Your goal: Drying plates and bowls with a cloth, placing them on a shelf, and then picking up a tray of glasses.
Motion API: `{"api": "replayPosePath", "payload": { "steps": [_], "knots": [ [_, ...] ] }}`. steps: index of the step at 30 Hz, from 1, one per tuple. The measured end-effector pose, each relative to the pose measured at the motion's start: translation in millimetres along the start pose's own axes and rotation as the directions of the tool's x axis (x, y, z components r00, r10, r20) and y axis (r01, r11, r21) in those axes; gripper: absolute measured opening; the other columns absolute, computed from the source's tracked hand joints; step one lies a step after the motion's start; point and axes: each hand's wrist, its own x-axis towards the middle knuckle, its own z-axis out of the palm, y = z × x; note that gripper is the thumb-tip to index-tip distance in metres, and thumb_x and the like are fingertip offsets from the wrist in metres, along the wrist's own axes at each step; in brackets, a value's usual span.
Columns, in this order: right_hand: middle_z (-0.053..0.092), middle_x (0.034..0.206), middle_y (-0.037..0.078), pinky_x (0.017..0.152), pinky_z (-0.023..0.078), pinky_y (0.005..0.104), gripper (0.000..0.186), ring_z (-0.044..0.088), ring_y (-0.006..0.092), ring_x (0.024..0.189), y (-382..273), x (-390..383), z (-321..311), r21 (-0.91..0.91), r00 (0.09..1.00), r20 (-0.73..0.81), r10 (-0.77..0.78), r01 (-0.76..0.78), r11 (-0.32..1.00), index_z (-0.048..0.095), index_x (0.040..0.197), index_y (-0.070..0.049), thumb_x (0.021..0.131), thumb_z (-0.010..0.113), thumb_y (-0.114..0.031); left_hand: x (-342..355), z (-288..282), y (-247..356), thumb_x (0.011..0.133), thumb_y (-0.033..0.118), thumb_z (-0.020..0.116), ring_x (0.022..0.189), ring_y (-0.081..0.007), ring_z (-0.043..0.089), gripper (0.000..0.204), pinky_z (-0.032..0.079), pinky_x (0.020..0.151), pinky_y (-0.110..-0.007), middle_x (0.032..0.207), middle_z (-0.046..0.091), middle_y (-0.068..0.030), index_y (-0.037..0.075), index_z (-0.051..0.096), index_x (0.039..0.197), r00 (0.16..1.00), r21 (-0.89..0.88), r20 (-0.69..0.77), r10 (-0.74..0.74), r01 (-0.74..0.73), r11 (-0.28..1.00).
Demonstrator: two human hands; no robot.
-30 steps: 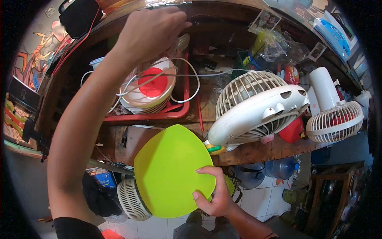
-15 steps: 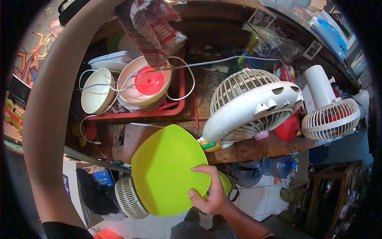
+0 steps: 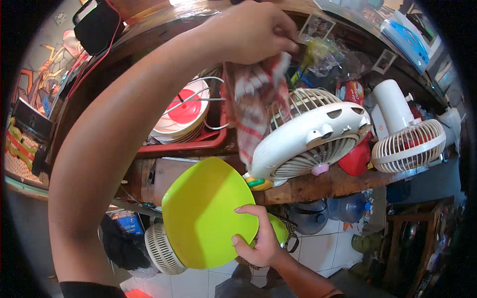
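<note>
My right hand (image 3: pixel 259 237) grips the lower right edge of a lime green squarish plate (image 3: pixel 206 211), held tilted in front of the wooden table's edge. My left hand (image 3: pixel 251 31) is raised high at the top, closed on a red and white striped cloth (image 3: pixel 253 102) that hangs down over a white table fan (image 3: pixel 310 136) lying on its side. My left forearm crosses the whole left half of the view.
A red tray (image 3: pixel 191 144) holds stacked white plates with a red lid and a white cable. A second white fan (image 3: pixel 405 134) stands at the right. Another fan (image 3: pixel 161 248), water jugs (image 3: pixel 330 213) and a wooden stool (image 3: pixel 412 233) sit below on the tiled floor.
My left hand has come down and to the right, bringing the striped cloth over the fan. The green plate stays in my right hand, nearly unmoved.
</note>
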Motion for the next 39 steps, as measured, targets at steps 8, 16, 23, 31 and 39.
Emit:
{"api": "replayPosePath", "payload": {
  "steps": [8,16,23,31,39],
  "knots": [
    [0.058,0.103,0.014,0.083,0.05,0.0336,0.054,0.061,0.0187,0.097,5.9,1.9,-1.1,-0.098,0.996,-0.016,-0.088,0.086,0.991,0.036,0.131,-0.004,0.084,0.062,-0.002,-73.9,-20.5,-184.0,0.089,0.021,0.068,0.076,-0.0198,0.067,0.019,0.051,0.07,-0.03,0.093,0.07,-0.0088,0.008,0.074,0.102,0.68,0.384,-0.708,0.188,0.147,0.911],
    [0.049,0.111,0.01,0.091,0.042,0.0323,0.052,0.051,0.0167,0.103,4.6,13.1,1.3,0.04,0.999,0.027,0.036,-0.037,0.999,0.037,0.127,-0.004,0.082,0.061,-0.004,-104.2,3.1,-177.1,0.089,0.034,0.069,0.076,-0.0155,0.064,0.033,0.05,0.072,-0.028,0.088,0.07,-0.0095,0.002,0.072,0.097,0.879,0.148,-0.416,-0.234,0.319,0.936],
    [0.049,0.112,0.011,0.092,0.042,0.0322,0.051,0.051,0.0174,0.104,-6.2,28.0,4.7,-0.046,1.0,-0.003,-0.018,0.017,0.999,0.038,0.126,-0.004,0.08,0.061,-0.004,-117.3,-0.3,-201.1,0.089,0.024,0.068,0.079,-0.0153,0.067,0.022,0.052,0.074,-0.031,0.089,0.071,-0.0086,0.005,0.073,0.099,0.937,0.255,-0.301,-0.177,0.258,0.932],
    [0.049,0.113,0.012,0.093,0.041,0.0332,0.052,0.051,0.0186,0.105,0.9,27.8,6.5,-0.102,0.999,-0.008,-0.04,0.039,0.994,0.04,0.125,-0.003,0.078,0.063,-0.007,-83.5,-7.7,-204.3,0.089,0.054,0.06,0.089,-0.0296,0.07,0.039,0.052,0.076,-0.037,0.094,0.072,-0.0098,0.024,0.073,0.109,0.421,0.146,-0.889,-0.177,0.629,0.764],
    [0.051,0.112,0.015,0.091,0.044,0.036,0.054,0.054,0.0222,0.104,3.5,22.7,4.6,-0.188,0.994,-0.038,-0.103,0.095,0.978,0.039,0.127,-0.003,0.078,0.063,-0.002,-74.5,-7.8,-211.7,0.088,0.051,0.06,0.092,-0.0328,0.069,0.038,0.053,0.081,-0.041,0.098,0.073,-0.0099,0.024,0.073,0.11,0.335,0.073,-0.912,-0.237,0.701,0.709]
  ]
}}
